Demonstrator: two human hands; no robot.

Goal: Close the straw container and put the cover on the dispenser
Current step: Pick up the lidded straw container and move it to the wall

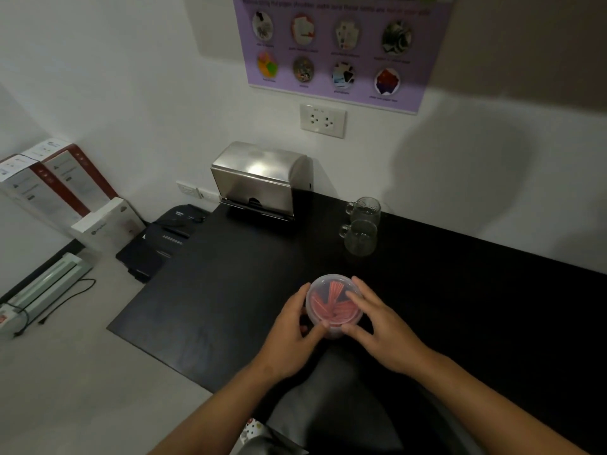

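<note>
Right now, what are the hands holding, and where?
Both hands, left and right, grip the round clear plastic container of red straws by its opposite sides near the lid rim.

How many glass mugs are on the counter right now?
2. One mug stands near the wall, right of the steel dispenser. The second mug stands just in front of it, nearer the straw container. None seems hidden.

Straw container (333, 303) on table (230, 290), near front edge, between left hand (292, 326) and right hand (377, 326), both touching its sides. Dispenser (259, 182) behind, at table's back-left corner against wall. Two glass mugs (361, 224) right of dispenser, one before the other.
</note>
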